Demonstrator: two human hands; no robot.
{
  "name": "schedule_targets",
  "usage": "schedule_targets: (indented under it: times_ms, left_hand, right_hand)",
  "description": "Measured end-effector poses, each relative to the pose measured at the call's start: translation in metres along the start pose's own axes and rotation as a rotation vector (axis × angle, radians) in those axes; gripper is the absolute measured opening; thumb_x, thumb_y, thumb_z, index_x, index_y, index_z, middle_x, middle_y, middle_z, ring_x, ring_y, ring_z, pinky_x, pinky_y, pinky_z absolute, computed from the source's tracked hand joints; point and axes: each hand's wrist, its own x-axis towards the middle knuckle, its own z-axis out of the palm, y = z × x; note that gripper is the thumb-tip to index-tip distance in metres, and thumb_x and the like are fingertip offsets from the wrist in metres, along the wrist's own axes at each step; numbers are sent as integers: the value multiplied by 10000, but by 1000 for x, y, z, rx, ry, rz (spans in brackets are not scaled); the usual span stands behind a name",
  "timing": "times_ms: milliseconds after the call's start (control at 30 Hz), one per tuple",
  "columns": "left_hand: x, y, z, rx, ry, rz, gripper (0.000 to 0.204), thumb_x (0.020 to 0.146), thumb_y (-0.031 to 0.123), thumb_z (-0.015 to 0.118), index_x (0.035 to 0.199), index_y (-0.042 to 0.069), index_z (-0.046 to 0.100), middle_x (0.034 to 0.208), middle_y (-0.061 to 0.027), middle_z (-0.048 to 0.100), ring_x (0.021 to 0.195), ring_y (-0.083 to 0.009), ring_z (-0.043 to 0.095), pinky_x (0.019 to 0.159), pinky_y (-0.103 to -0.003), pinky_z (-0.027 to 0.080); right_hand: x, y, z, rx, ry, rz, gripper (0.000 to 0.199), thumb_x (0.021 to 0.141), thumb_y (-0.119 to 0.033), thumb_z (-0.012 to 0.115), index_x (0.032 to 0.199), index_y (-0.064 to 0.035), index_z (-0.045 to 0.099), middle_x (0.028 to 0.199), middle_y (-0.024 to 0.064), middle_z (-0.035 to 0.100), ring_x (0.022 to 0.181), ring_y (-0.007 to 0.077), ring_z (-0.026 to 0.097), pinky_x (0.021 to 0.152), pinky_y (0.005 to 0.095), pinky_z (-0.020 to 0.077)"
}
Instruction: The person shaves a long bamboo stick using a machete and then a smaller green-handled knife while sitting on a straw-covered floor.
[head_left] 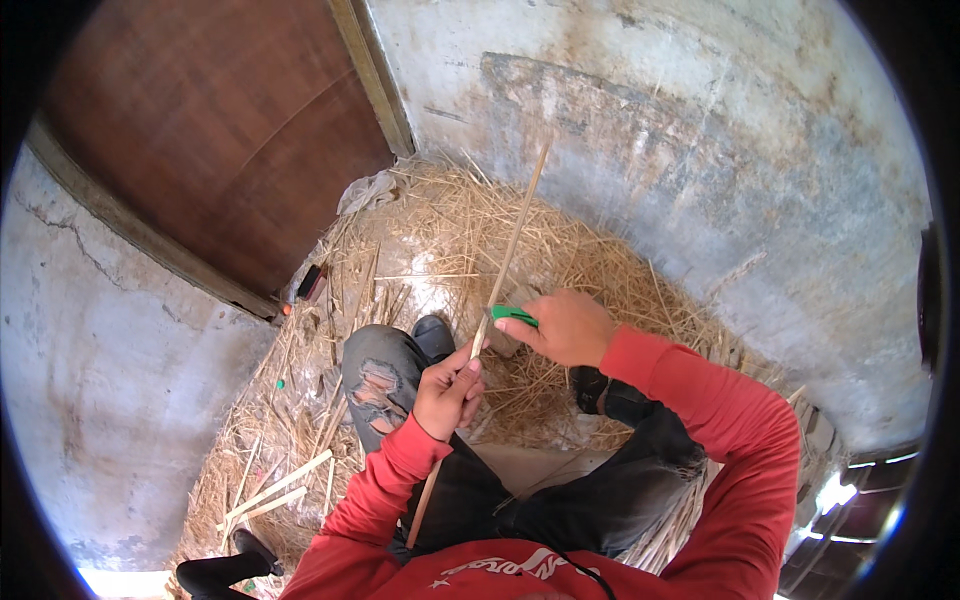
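My left hand (450,392) is closed around a long, thin bamboo strip (516,235), held between thumb and fingers over my knees. The strip slants from my lap up past the hand, its far end in front of the wall. In my right hand (568,328) is a green-handled utility knife (513,318), gripped just above the left hand. Its front end meets the strip, but the blade is too small to make out. Near that spot the strip looks paler.
Straw-like shavings (590,260) cover the floor. Several split strips (275,492) lie at lower left, near a black item (230,570) I cannot make out. A dark red-and-black object (312,283) lies by the brown door panel (220,130). A stained wall (700,170) rises ahead and right.
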Motion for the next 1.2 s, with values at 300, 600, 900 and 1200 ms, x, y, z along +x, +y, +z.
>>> schedule_targets:
  times_ms: [300, 600, 900, 1200]
  left_hand:
    - [-48, -12, -3, 153, -98, -31, 391, 1083, 179, 449, 1450, 55, 499, 656, 27, 396, 433, -56, 361, 403, -220, 299]
    - [-96, -18, -26, 363, -231, 19, 380, 1074, 160, 471, 1431, 39, 521, 609, 35, 459, 462, -48, 406, 443, -212, 335]
    - [-91, -22, -23, 28, -116, -72, 426, 1097, 205, 421, 1492, 47, 426, 640, 36, 406, 459, -46, 354, 439, -211, 293]
    - [-39, 2, 1, 210, -238, -67, 400, 1088, 203, 421, 1444, 23, 430, 780, -26, 582, 486, -63, 471, 456, -193, 381]
  right_hand:
    - [18, 99, -32, -85, 150, 284, 703, 1030, -584, 391, 758, 14, 640, 639, 225, 569, 606, 397, 585, 623, 535, 446]
    - [19, 167, -83, 52, 550, 701, 745, 1005, -612, 418, 803, 53, 689, 724, 255, 674, 722, 396, 670, 710, 492, 498]
    - [10, 95, -71, 827, 536, 376, 511, 973, -487, 614, 878, 7, 699, 597, -33, 425, 561, 92, 396, 541, 299, 335]
    - [30, 51, -52, 996, 341, 311, 377, 986, -403, 641, 883, -44, 698, 548, -69, 396, 456, 59, 323, 458, 285, 255]
